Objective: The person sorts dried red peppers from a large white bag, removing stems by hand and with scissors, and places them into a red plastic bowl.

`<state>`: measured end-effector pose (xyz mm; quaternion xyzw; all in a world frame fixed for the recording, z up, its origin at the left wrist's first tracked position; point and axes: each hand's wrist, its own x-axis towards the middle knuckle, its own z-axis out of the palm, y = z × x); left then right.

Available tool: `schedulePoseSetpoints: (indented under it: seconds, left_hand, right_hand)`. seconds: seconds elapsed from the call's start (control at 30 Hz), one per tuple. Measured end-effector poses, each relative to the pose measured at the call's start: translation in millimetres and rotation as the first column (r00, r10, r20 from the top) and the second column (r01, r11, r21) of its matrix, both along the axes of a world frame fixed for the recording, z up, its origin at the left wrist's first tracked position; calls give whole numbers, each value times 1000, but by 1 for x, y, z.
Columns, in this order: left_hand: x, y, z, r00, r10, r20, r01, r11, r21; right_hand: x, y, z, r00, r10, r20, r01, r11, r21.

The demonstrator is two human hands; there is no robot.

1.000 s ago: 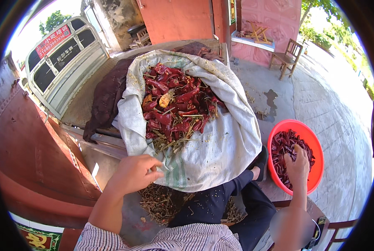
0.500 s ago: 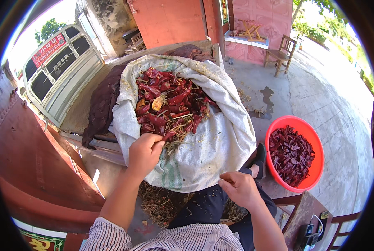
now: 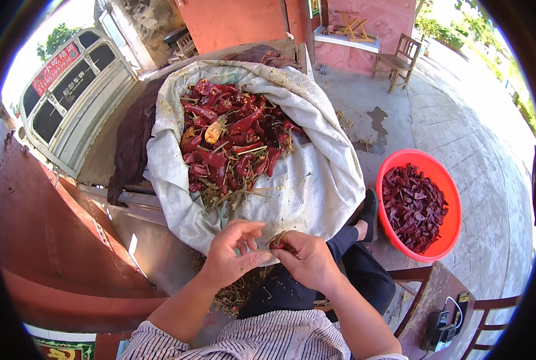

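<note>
In front of me lies an opened white woven sack (image 3: 316,192), its mouth folded back around a heap of dried red chili peppers (image 3: 235,135) with stems and loose seeds. My right hand (image 3: 309,259) pinches a small dried chili pepper (image 3: 276,243) over the sack's near edge, most of it covered by the fingers. Close beside it, my left hand (image 3: 235,253) has its fingers apart and nothing visible in it. On the ground to the right, a red plastic basin (image 3: 455,225) holds many darker chili peppers (image 3: 413,207).
The sack rests against a truck bed (image 3: 109,153) draped with dark cloth (image 3: 133,135). A wooden chair (image 3: 398,62) stands at the far right. Near my right elbow is a small wooden stand (image 3: 427,306) with a black device (image 3: 439,330). Stem litter lies under the sack.
My left hand has drawn back from the chili heap toward me and its fingers have parted. My right hand has moved left to meet it and now pinches a chili pepper.
</note>
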<state>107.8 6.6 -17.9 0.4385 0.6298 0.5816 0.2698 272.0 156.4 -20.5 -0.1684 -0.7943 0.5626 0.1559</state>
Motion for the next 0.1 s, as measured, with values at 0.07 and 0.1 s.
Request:
schedulePoseSetpoints:
  seconds: [0.07, 0.1]
  left_hand:
    - [-12, 1, -1, 966, -173, -194, 154, 982, -107]
    - [-21, 0, -5, 923, -263, -282, 222, 960, -170]
  right_hand:
    - [1, 1, -1, 999, 19, 35, -28, 964, 264]
    - [1, 0, -1, 999, 23, 36, -32, 964, 263]
